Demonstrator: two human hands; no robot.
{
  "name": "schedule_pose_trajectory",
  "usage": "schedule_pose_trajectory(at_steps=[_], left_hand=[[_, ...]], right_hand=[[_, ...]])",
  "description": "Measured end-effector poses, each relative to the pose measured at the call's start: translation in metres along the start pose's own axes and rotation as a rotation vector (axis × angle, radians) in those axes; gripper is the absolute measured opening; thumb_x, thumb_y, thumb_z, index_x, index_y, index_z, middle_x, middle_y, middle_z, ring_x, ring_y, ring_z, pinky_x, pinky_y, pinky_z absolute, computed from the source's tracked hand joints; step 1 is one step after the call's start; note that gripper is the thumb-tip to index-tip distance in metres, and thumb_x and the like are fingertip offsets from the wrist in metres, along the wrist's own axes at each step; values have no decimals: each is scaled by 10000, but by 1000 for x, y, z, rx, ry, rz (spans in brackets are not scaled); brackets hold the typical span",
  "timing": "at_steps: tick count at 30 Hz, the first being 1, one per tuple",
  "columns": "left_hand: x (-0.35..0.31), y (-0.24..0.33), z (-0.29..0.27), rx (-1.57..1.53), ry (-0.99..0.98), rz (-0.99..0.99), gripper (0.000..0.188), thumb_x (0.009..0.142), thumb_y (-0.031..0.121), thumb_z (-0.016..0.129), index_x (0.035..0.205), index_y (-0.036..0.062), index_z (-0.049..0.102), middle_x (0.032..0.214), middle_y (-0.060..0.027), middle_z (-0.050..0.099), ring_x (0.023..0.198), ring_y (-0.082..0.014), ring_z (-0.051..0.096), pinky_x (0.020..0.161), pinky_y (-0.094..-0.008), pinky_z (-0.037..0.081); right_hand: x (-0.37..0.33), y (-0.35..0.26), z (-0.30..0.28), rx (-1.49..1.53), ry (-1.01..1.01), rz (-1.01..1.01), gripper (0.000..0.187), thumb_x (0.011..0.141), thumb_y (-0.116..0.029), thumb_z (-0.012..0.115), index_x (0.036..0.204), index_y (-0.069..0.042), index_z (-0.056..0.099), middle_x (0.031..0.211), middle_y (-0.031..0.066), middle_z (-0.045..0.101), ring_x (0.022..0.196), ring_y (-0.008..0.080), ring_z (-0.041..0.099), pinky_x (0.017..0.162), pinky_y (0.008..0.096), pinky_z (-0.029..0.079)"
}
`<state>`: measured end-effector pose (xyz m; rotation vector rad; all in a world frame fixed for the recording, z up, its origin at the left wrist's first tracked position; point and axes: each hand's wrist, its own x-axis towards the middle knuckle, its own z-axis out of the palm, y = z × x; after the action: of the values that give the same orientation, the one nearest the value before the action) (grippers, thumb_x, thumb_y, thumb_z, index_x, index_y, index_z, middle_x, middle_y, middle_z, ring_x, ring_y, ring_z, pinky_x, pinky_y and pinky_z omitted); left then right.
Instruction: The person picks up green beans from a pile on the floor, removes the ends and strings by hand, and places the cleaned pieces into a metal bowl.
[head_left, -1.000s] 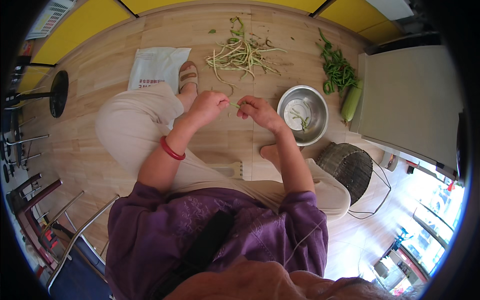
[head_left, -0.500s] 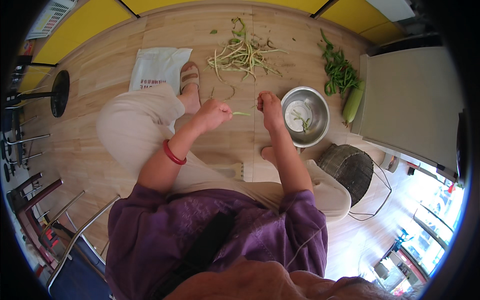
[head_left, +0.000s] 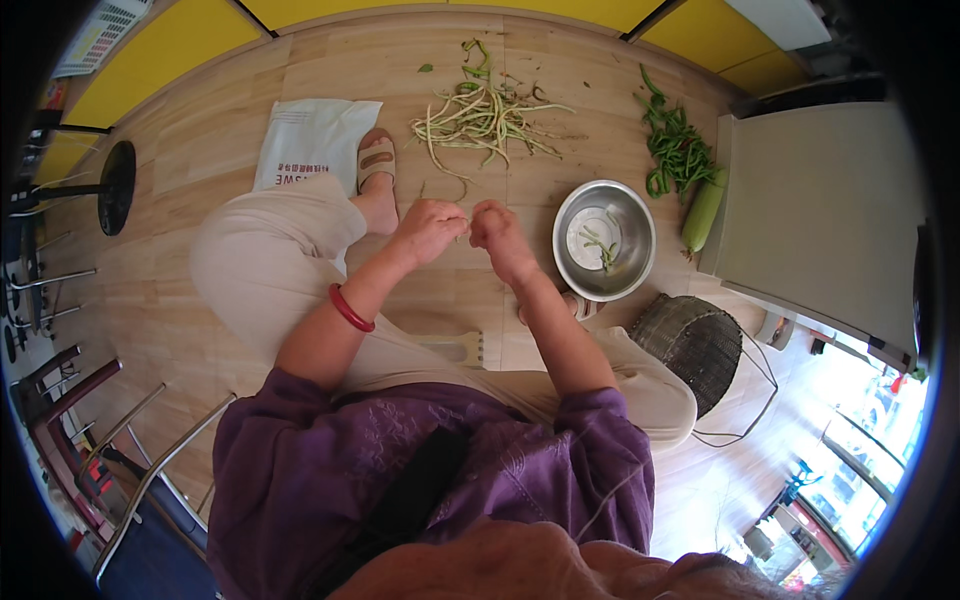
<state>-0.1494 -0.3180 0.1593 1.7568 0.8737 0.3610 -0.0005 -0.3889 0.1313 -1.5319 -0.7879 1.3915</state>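
My left hand (head_left: 430, 232), a red bangle on its wrist, is closed on a green long bean, mostly hidden by the fingers. My right hand (head_left: 499, 242) is closed close beside it, fingertips meeting at the bean; how much of it each hand grips is hard to see. Just beyond, a loose heap of long beans (head_left: 490, 118) lies on the wooden floor, some stretched out toward my hands. Right of my right hand stands a round steel basin (head_left: 645, 243) with a few short bean pieces (head_left: 603, 245) on its bottom.
Green peppers (head_left: 680, 145) and a long green gourd (head_left: 704, 218) lie beside a pale cabinet (head_left: 815, 210). A dark wicker basket (head_left: 700, 350) with a wire handle leans by my right knee. A white plastic bag (head_left: 310, 140) lies by my left foot. Metal-framed chairs (head_left: 150, 490) stand at left.
My right hand has moved left to my left hand, which has stayed nearly in place. The bean end that stuck out of my left hand is now mostly covered.
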Motion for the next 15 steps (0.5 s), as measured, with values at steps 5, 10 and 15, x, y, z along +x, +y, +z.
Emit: schedule_pose_trajectory(at_steps=[5, 10, 15], left_hand=[[-7, 12, 20, 199, 56, 115, 169, 752, 177, 606, 683, 23, 608, 676, -118, 587, 647, -259, 565, 586, -367, 452], [-5, 13, 25, 385, 72, 167, 121, 768, 165, 596, 708, 61, 613, 714, -102, 585, 701, -290, 577, 621, -396, 469], [2, 22, 27, 289, 139, 170, 79, 764, 118, 583, 825, 71, 603, 758, -97, 571, 728, -295, 568, 628, -390, 463]], right_hand=[[40, 62, -98, -177, 414, 17, 224, 793, -165, 516, 975, -67, 604, 725, 157, 605, 670, 274, 591, 627, 354, 470], [35, 122, -197, -1270, 582, 98, 279, 765, -138, 589, 1039, -101, 630, 983, 112, 625, 966, 323, 568, 856, 410, 445], [113, 130, -182, -936, 498, -117, 285, 764, -88, 550, 1036, -85, 637, 1043, 135, 611, 1042, 325, 535, 886, 384, 429]])
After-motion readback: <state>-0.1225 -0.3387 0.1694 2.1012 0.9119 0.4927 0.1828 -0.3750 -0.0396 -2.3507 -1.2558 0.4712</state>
